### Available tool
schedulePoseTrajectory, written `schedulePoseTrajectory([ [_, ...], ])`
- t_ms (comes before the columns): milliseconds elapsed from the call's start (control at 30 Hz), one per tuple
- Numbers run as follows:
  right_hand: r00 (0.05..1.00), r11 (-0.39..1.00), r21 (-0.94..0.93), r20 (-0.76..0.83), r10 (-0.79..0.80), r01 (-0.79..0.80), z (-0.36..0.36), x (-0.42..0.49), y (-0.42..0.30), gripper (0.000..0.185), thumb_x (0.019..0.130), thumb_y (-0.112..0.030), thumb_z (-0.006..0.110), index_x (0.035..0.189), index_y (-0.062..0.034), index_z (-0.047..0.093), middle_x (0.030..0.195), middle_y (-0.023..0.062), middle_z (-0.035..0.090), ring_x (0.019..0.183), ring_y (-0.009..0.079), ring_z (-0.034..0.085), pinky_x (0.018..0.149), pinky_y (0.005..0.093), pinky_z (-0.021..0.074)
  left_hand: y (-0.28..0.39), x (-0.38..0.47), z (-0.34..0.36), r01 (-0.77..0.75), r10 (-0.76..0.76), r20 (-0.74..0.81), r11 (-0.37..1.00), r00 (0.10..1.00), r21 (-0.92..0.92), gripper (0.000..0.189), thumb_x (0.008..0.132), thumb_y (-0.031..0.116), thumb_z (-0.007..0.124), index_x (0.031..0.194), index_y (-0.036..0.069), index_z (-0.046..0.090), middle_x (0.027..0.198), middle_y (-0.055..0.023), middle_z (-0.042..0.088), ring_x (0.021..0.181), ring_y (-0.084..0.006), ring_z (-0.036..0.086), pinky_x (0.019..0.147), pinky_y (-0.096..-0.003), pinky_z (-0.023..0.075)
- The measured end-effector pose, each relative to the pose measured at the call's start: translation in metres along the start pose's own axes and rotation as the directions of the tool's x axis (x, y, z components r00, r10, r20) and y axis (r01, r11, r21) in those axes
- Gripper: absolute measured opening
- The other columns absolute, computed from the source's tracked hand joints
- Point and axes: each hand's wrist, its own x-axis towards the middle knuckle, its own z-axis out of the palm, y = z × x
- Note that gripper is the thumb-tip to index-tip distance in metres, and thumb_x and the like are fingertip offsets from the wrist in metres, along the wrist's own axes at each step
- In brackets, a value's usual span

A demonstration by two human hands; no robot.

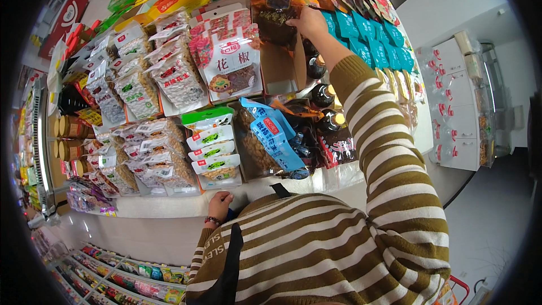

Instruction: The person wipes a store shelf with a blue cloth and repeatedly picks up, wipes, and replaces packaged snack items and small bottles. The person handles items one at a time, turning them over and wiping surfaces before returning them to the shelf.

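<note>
My right hand reaches to the back of the display and grips the right edge of a dark brown and orange food pouch. That pouch stands in the back of an open cardboard box. Left of it is a pink and white pouch of Sichuan peppercorns. My left hand is by the table's front edge, its fingers curled in, with no object visible in it. Near it stand white-topped snack bags in a box, and a blue and white pouch leans in another box.
Dark bottles stand right of the cardboard box. Teal packets lie farther right. Vacuum-packed nut bags and lidded jars fill the left. Large plastic bottles stand by a white cabinet. Lower left is a shelf of packets.
</note>
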Motion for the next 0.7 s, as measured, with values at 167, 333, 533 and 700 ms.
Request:
schedulePoseTrajectory([
  [167, 0.985, 0.997, -0.082, 0.17, 0.022, -0.008, -0.009, 0.009, -0.003, 0.053, 0.075, -0.041, 0.082, 0.111, -0.0053, 0.068, 0.103, 0.0165, 0.07, 0.098, 0.0342, 0.067, 0.083, 0.0461, 0.0542, 0.005, 0.007, -0.001, -0.01, 0.01, 0.001, 1.0, 1.0, -0.026, 0.027, 0.088, 0.024, 0.072, 0.098, 0.0, 0.069, 0.084, -0.0112, 0.074, 0.078, -0.0192, 0.071, 0.073, -0.0315, 0.0549],
  [333, 0.956, 0.937, -0.217, -0.052, -0.29, 0.273, 0.0, -0.007, -0.013, 0.051, 0.082, -0.043, 0.075, 0.115, -0.0051, 0.067, 0.12, 0.0153, 0.055, 0.113, 0.0321, 0.058, 0.09, 0.0427, 0.051, 0.029, 0.007, 0.001, 0.078, -0.063, -0.09, 0.982, 0.994, 0.17, 0.024, 0.087, 0.024, 0.072, 0.092, 0.0, 0.072, 0.07, -0.0088, 0.072, 0.065, -0.0157, 0.069, 0.063, -0.0289, 0.0529],
  [533, 0.996, 0.997, 0.006, -0.044, -0.075, 0.075, 0.012, 0.001, 0.002, 0.046, 0.08, -0.04, 0.078, 0.111, -0.0081, 0.068, 0.102, 0.0178, 0.07, 0.098, 0.0369, 0.066, 0.083, 0.0469, 0.0533, 0.037, 0.01, -0.007, 0.093, -0.091, -0.025, 0.99, 0.996, 0.109, 0.024, 0.085, 0.025, 0.074, 0.085, 0.002, 0.075, 0.066, -0.0075, 0.072, 0.059, -0.0128, 0.067, 0.06, -0.0285, 0.052],
  [700, 0.994, 0.996, -0.027, -0.076, -0.081, 0.079, 0.007, -0.01, -0.006, 0.047, 0.078, -0.042, 0.079, 0.103, -0.0035, 0.068, 0.098, 0.0198, 0.071, 0.098, 0.0372, 0.066, 0.083, 0.0464, 0.0538, 0.041, 0.011, -0.008, 0.101, -0.099, -0.023, 0.987, 0.995, 0.122, 0.023, 0.084, 0.024, 0.075, 0.083, 0.002, 0.076, 0.065, -0.0066, 0.072, 0.057, -0.0115, 0.066, 0.058, -0.0269, 0.0512],
])
